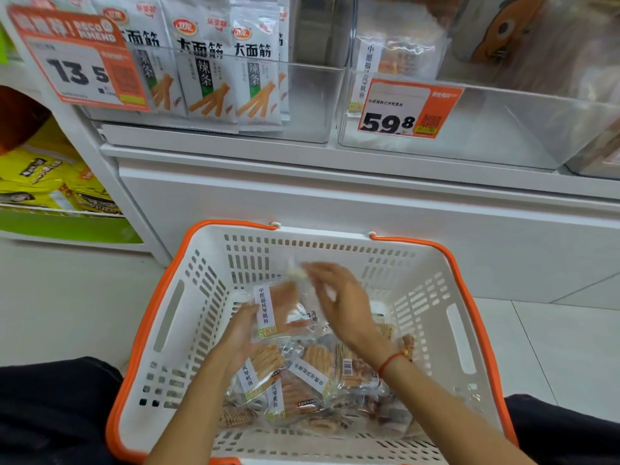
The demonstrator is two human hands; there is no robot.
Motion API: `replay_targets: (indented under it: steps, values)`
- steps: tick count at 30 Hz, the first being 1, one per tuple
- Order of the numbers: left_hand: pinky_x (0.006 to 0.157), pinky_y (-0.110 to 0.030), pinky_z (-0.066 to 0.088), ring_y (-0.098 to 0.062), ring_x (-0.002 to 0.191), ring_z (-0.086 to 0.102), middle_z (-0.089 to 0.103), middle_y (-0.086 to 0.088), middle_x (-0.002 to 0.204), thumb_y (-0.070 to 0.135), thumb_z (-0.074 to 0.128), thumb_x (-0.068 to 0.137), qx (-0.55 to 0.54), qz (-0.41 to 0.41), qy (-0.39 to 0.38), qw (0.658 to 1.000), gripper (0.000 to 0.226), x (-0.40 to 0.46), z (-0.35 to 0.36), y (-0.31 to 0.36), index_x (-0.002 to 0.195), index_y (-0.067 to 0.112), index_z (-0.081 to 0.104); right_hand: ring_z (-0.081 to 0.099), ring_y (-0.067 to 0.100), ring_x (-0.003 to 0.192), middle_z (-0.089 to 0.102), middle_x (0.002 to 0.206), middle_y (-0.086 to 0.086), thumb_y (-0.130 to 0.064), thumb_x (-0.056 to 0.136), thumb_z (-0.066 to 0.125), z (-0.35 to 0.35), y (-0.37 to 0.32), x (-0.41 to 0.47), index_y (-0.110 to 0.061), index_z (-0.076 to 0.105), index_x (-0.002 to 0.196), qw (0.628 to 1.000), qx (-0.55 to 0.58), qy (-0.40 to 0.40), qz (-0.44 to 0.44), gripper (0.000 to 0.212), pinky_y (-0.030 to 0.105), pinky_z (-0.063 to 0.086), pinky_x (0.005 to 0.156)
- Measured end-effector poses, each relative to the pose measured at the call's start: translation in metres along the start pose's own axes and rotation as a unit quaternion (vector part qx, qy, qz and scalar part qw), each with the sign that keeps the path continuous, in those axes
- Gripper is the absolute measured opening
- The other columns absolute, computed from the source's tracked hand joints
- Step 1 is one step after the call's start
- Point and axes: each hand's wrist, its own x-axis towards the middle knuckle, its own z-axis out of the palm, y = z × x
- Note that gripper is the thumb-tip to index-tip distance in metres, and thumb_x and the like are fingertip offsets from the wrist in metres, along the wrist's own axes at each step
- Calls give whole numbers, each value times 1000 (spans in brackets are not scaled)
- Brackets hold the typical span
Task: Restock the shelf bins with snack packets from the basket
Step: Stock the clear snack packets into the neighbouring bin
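A white basket with an orange rim (188,263) stands on the floor in front of me. Several clear snack packets (312,374) with orange contents and white labels lie in its bottom. My left hand (240,333) holds one such packet (283,312) from the left, raised above the pile. My right hand (339,302) is over the packet's right side, blurred, and pinches a small clear packet (297,271) at its fingertips. Above, a clear shelf bin (476,129) with a 59.8 price tag (407,109) holds a few of the same packets (389,58) at its back left.
A second clear bin (302,99) to the left holds white snack bags (231,68) behind a 13.5 tag (84,58). Yellow packs (47,182) sit on a lower shelf at far left. A white shelf base (369,203) rises behind the basket. My dark-clothed knees flank the basket.
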Motion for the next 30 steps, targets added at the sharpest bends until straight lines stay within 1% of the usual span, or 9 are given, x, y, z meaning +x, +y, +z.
replay_targets:
  steps: [3, 8, 12, 15, 17, 20, 22, 26, 30]
  values:
    - [101, -50, 40, -29, 121, 47, 43, -8, 140, 24, 27, 104, -25, 13, 8, 1000, 31, -2, 1, 2, 128, 17, 45, 47, 24, 129, 51, 140, 0, -15, 86, 66, 22, 15, -17, -40, 61, 120, 956, -215, -88, -179, 42, 47, 33, 111]
    - [95, -47, 43, -30, 128, 43, 43, -2, 141, 30, 24, 104, -51, -9, 41, 998, 42, 8, 1, -1, 136, 12, 43, 33, 28, 140, 32, 153, 2, -12, 90, 54, 31, 27, -26, -42, 46, 135, 947, -218, -169, -166, 55, 47, 10, 116]
    - [67, -41, 50, -29, 88, 63, 66, -16, 100, 43, 19, 103, -118, -30, -12, 993, 52, 9, 13, 4, 111, 9, 58, 17, 28, 146, 17, 158, 5, -16, 96, 45, 34, 25, -26, -42, 29, 144, 947, -214, -195, -141, 57, 44, -2, 114]
    - [67, -36, 57, -22, 73, 70, 73, -12, 85, 38, 32, 101, -73, -6, -35, 997, 45, 7, 17, 5, 110, 7, 64, -5, 18, 147, -1, 160, -1, -17, 94, 39, 36, 24, -28, -42, 19, 147, 950, -158, -251, -98, 62, 40, -10, 116]
    - [82, -43, 54, -23, 85, 69, 72, -13, 99, 38, 36, 101, -21, 19, -17, 999, 41, 5, 17, 4, 115, 10, 63, 2, 14, 147, 9, 160, -4, -19, 92, 37, 34, 21, -27, -39, 30, 145, 961, -75, -261, -46, 57, 39, -4, 120]
    - [97, -50, 45, -24, 107, 60, 62, -10, 117, 44, 34, 100, 46, 46, -12, 998, 39, 5, 18, 0, 122, 17, 52, 31, 16, 136, 41, 146, -2, -26, 96, 40, 30, 15, -20, -23, 50, 135, 991, 37, -104, 71, 40, 44, 23, 116]
    - [99, -48, 43, -21, 111, 56, 59, -2, 116, 48, 35, 98, 53, 61, -16, 997, 38, 0, 20, 2, 123, 22, 48, 28, 17, 137, 33, 149, 1, -42, 91, 55, 23, 10, -10, -20, 38, 142, 984, 56, -51, 163, 58, 45, 26, 115]
    - [113, -47, 29, -18, 137, 36, 34, 4, 151, 68, 45, 83, 58, 103, -48, 992, 77, -9, 26, 12, 147, 30, 28, 17, 25, 144, 8, 158, 4, -36, 82, 71, -2, 14, 7, -16, -5, 152, 874, 278, -175, 358, 106, 41, 21, 115]
    - [114, -45, 24, -6, 140, 23, 20, 16, 152, 56, 36, 92, 131, 152, -73, 977, 60, -30, 38, 29, 147, 34, 23, 43, 19, 130, 40, 145, -2, -38, 87, 62, -29, 31, 15, -22, 29, 145, 855, 306, -261, 326, 68, 33, 35, 98]
